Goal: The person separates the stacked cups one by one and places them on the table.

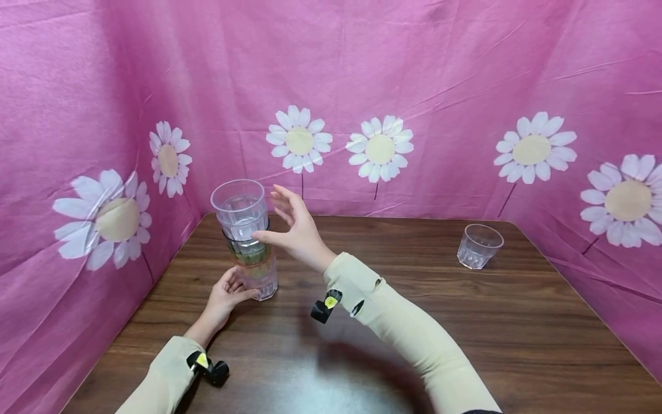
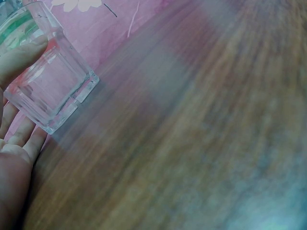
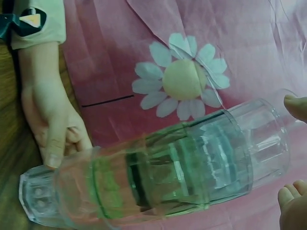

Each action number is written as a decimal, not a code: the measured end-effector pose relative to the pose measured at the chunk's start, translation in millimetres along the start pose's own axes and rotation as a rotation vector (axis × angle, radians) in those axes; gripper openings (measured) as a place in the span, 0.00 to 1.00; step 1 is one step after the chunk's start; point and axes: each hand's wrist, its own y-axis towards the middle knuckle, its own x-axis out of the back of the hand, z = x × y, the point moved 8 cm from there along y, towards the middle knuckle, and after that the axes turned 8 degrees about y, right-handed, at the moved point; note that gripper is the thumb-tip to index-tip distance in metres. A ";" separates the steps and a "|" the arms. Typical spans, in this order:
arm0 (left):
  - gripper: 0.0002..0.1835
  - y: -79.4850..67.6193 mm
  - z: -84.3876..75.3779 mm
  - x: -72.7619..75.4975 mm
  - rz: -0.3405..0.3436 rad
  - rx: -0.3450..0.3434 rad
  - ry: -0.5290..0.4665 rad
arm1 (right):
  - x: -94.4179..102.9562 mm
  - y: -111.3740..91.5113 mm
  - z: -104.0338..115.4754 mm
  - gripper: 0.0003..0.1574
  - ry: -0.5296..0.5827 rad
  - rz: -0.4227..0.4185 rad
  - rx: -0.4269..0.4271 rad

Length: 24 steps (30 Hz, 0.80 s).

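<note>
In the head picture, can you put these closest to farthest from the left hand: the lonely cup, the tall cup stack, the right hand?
1. Cup stack: nearest, in the left hand's grasp.
2. Right hand: up and to the right, beside the stack's upper part.
3. Lonely cup: farthest, way over on the right.

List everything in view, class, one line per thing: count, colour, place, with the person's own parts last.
cup stack: one, number of cups unclear; clear, green and orange; table's left side
lone cup: one, clear, table's right side toward the back
table: one, brown wood-grain, beneath the cups
backdrop: one, pink, behind and beside the table
daisies: six in the head view, white with yellow centres, on the backdrop
wrist cameras: two, black and yellow, one per wrist
sleeves: two, pale yellow, on the forearms
left hand: one, bare, holding the stack's base
right hand: one, bare, beside the stack's upper part
</note>
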 end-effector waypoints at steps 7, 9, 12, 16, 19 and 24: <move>0.34 -0.7 -1.3 1.2 0.009 -0.018 -0.008 | -5.1 18.9 5.6 0.59 -0.043 0.010 -0.016; 0.34 -0.4 -0.7 1.9 0.006 -0.011 -0.002 | -7.9 24.0 7.4 0.61 -0.068 0.017 -0.030; 0.34 -0.3 -0.3 2.1 0.002 -0.006 -0.001 | -12.5 30.1 9.5 0.63 -0.096 0.030 -0.046; 0.34 -0.4 -0.4 0.9 0.006 -0.008 -0.002 | -16.9 34.6 11.4 0.63 -0.134 0.036 -0.055; 0.35 -0.6 -0.7 0.3 0.011 -0.018 -0.010 | -18.4 36.5 11.0 0.62 -0.158 0.038 -0.062; 0.35 -0.4 -1.3 -0.5 0.018 -0.034 -0.024 | -16.9 39.3 7.9 0.62 -0.174 0.040 -0.084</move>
